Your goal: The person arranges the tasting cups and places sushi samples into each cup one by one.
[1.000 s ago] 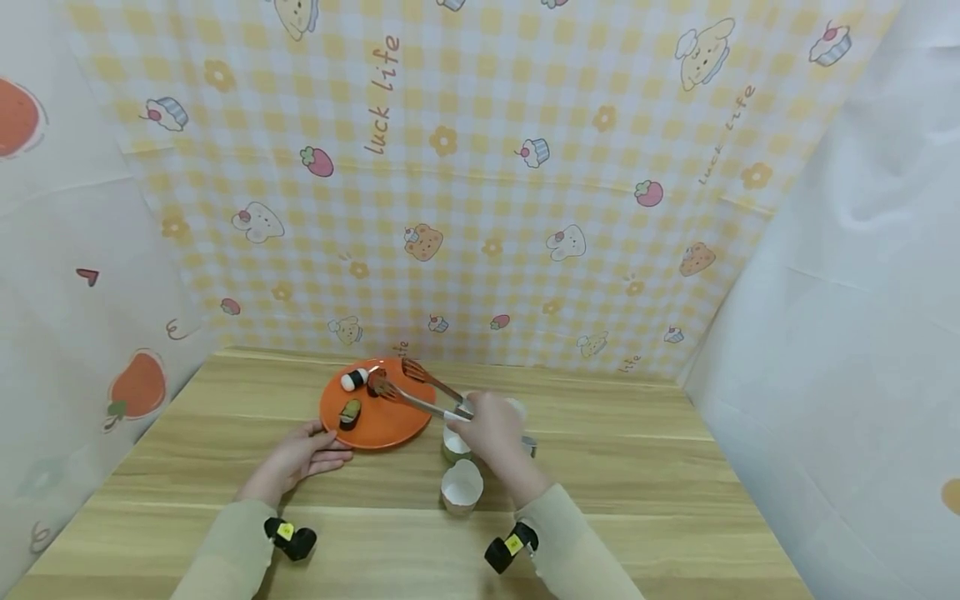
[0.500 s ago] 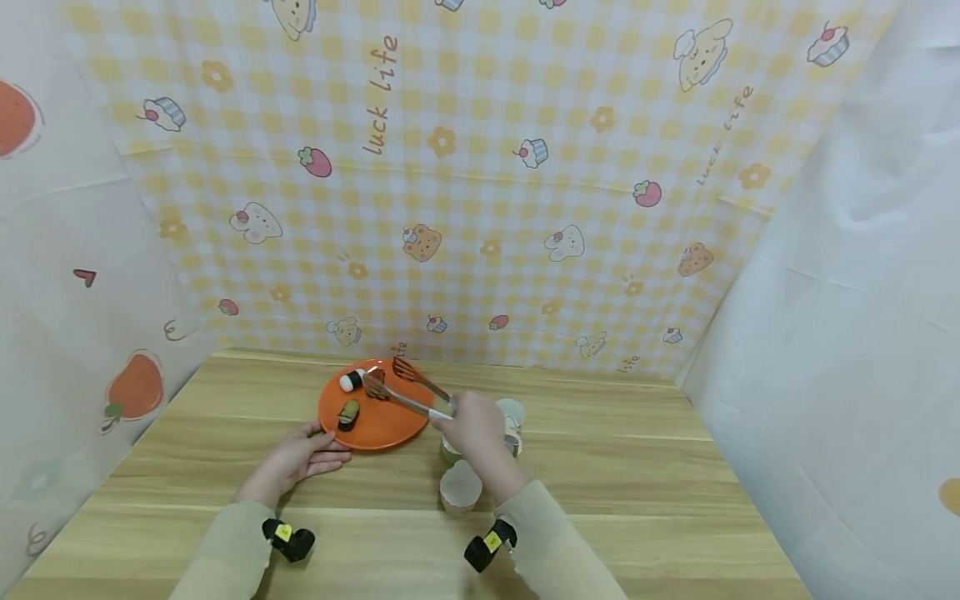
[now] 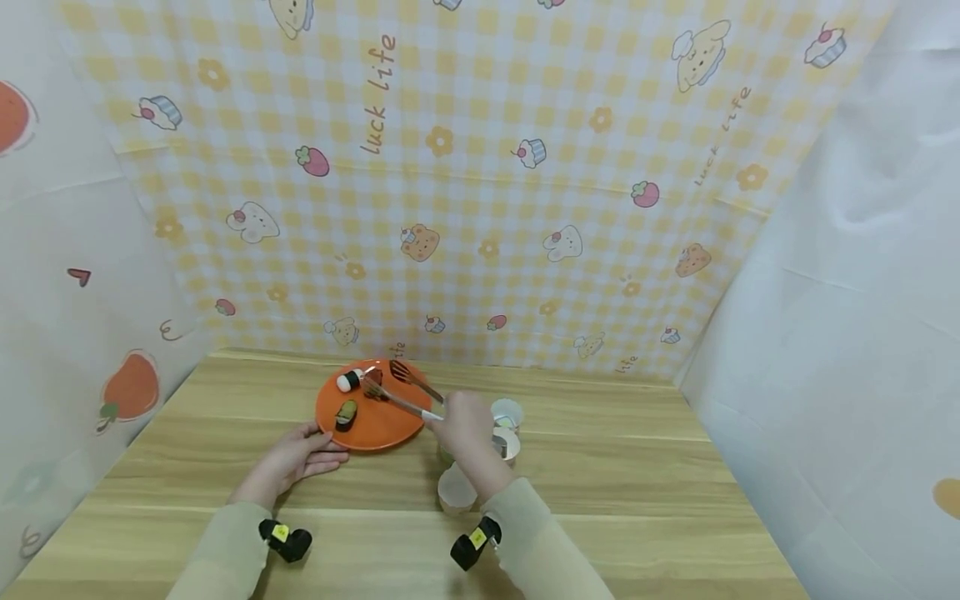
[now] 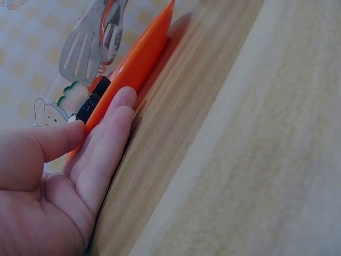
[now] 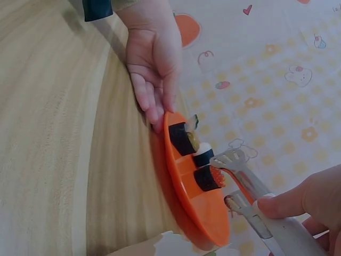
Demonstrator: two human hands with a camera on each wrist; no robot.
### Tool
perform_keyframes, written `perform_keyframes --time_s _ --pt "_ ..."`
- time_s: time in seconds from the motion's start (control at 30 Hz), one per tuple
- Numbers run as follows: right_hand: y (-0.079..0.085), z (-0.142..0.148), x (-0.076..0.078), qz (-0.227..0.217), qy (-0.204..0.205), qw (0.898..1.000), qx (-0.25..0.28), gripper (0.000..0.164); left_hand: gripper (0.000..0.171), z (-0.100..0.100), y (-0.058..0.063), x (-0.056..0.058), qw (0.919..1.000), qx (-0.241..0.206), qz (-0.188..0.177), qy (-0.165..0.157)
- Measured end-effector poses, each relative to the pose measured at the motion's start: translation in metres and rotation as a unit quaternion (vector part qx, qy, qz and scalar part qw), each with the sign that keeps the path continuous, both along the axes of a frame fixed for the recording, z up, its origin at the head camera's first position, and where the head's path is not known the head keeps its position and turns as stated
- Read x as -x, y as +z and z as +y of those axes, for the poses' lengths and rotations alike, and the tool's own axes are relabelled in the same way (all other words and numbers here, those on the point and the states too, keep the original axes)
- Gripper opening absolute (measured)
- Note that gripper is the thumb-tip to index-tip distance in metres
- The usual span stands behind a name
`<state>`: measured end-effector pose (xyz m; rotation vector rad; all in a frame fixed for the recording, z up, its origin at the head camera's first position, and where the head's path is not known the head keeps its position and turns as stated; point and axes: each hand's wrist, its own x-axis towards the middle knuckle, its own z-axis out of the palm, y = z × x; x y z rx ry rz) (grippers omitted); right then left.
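My left hand (image 3: 291, 460) pinches the near left rim of an orange plate (image 3: 386, 429), thumb on the rim and fingers beneath. Several centimetres to the right, my right hand (image 3: 467, 429) grips metal tongs (image 3: 406, 406) with slotted ends, their arms spread apart over the plate. Three sushi pieces sit on it: a white one with a black band (image 3: 348, 381), one with a greenish-yellow topping (image 3: 346, 415), and a roe-topped one (image 5: 208, 178). One slotted end is near the roe sushi; the right wrist view shows nothing clamped between the ends.
Pale paper-like cups stand right of the plate: a near cup (image 3: 457, 487), a far cup (image 3: 507, 412) and a middle cup (image 3: 510, 446), with another partly hidden behind my right hand. A checked cloth (image 3: 480, 200) hangs behind the wooden table (image 3: 637, 483).
My right hand has moved left with the tongs, bringing their ends further over the plate and uncovering more of the cups. My left hand stays at the plate's rim.
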<state>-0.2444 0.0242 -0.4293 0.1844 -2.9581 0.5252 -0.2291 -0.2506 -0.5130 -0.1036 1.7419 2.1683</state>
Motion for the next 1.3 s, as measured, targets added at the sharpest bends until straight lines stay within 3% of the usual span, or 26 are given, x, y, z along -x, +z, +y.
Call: perform_keyframes --time_s 0.23,0.47,0.87,1.3 --pt "-0.005 -0.005 0.001 0.013 0.002 0.999 -0.036 0.043 0.056 0.0 0.001 -0.001 1.0 0.002 0.001 -0.003" --pt "-0.006 -0.013 0.003 -0.005 -0.015 0.998 -0.069 0.045 0.057 -0.001 0.002 -0.001 1.0 0.006 -0.003 -0.003" --pt "-0.004 -0.025 0.006 -0.024 -0.015 0.998 -0.047 0.037 0.052 -0.001 0.002 0.002 1.0 0.005 0.002 -0.006" --pt "-0.014 -0.033 0.01 -0.018 -0.027 0.996 -0.079 0.037 0.049 -0.001 -0.002 0.004 1.0 0.005 -0.003 0.0"
